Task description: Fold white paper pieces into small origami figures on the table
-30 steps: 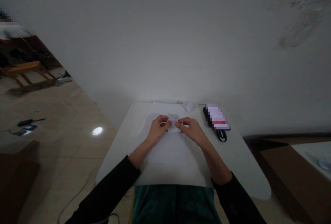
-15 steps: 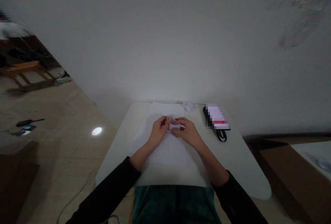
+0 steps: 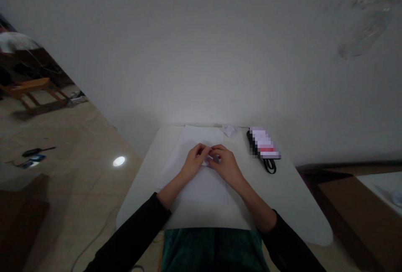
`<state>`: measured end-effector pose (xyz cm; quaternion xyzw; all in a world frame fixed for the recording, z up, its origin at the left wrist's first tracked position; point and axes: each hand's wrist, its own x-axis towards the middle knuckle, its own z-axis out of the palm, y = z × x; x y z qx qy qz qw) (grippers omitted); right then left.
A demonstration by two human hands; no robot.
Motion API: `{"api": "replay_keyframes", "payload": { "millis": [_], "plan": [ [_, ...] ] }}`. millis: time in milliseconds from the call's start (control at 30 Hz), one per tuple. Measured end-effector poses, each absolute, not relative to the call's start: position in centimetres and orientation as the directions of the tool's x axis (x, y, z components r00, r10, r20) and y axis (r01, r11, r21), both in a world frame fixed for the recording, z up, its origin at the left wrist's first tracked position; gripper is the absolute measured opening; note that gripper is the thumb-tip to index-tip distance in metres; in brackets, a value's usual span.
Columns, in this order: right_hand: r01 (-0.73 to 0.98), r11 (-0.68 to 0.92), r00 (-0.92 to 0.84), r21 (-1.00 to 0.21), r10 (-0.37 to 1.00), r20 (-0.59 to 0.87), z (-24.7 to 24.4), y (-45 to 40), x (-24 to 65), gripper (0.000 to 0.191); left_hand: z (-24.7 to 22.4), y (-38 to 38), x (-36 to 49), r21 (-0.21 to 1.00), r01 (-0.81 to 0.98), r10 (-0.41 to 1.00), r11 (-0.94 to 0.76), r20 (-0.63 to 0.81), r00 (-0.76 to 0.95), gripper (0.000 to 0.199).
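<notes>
A small piece of white paper [image 3: 205,163] is pinched between my two hands above flat white sheets [image 3: 201,188] on the white table [image 3: 266,205]. My left hand [image 3: 195,161] closes on its left side, thumb and fingers together. From the right, my right hand [image 3: 225,161] grips it with curled fingers. The fingers cover most of the paper, so its folded shape is hard to make out. A crumpled white paper [image 3: 230,130] lies at the table's back edge, beyond my right hand.
A phone-like device [image 3: 264,143] with a black strap [image 3: 269,166] rests on the right of the table. The wall [image 3: 201,54] rises behind it. A brown box [image 3: 354,213] stands at the right, a wooden stool [image 3: 34,87] at the far left.
My fingers have closed in around the small paper, and less of it shows now. My right hand's fingers are more curled. The view has shifted slightly.
</notes>
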<state>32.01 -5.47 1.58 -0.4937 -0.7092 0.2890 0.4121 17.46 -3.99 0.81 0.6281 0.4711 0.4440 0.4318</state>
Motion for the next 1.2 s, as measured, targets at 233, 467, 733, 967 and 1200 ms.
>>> {"api": "replay_keyframes", "payload": {
  "millis": [233, 467, 733, 967, 1200],
  "plan": [
    [0.159, 0.297, -0.088, -0.942, 0.954, 0.286, 0.9, -4.7, 32.4, 0.006, 0.5, -4.8, 18.4, 0.977, 0.047, 0.968, -0.208, 0.199, 0.149, 0.046],
    [0.131, 0.3, 0.059, -0.945, 0.949, 0.309, 0.5, -4.6, 31.8, 0.01, 1.2, -6.2, 19.2, 0.948, 0.08, 0.938, -0.309, 0.291, 0.187, 0.039],
    [0.184, 0.357, 0.083, -0.916, 0.923, 0.376, 0.4, -5.0, 31.1, 0.011, 0.5, -6.5, 19.1, 0.914, 0.163, 0.921, -0.372, 0.341, 0.187, 0.04],
    [0.366, 0.482, -0.034, -0.796, 0.861, 0.507, 0.8, -6.0, 30.7, 0.025, 0.3, -6.4, 18.8, 0.901, 0.179, 0.901, -0.396, 0.343, 0.264, 0.046],
    [0.332, 0.429, 0.039, -0.84, 0.884, 0.467, 0.6, -5.6, 30.7, 0.014, 0.5, -6.4, 18.9, 0.892, 0.21, 0.905, -0.401, 0.35, 0.241, 0.048]
  ]
}}
